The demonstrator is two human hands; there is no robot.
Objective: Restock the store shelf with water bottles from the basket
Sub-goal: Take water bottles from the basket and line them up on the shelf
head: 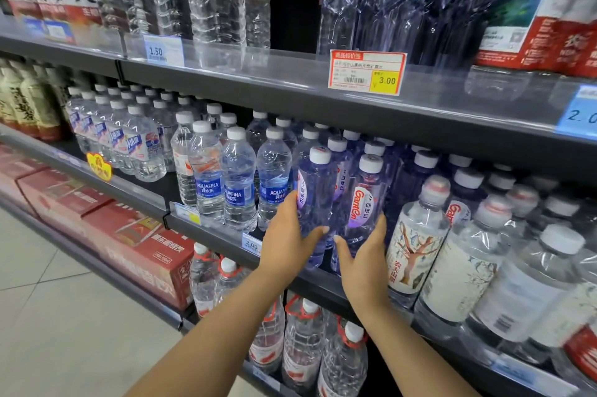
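Note:
Two purple-tinted water bottles with white caps stand at the front edge of the middle shelf [213,228]. My left hand [287,235] wraps the lower part of the left purple bottle [315,193]. My right hand [363,254] wraps the lower part of the right purple bottle [363,199], which carries a red and white label. More purple bottles stand in rows behind them. The basket is out of view.
Aquafina bottles [239,183] stand just left of my hands, tree-label bottles [416,235] just right. The upper shelf [290,86] hangs close above the caps, with a 3.00 price tag [366,73]. Large bottles [303,341] and red cartons [145,251] fill the lower level.

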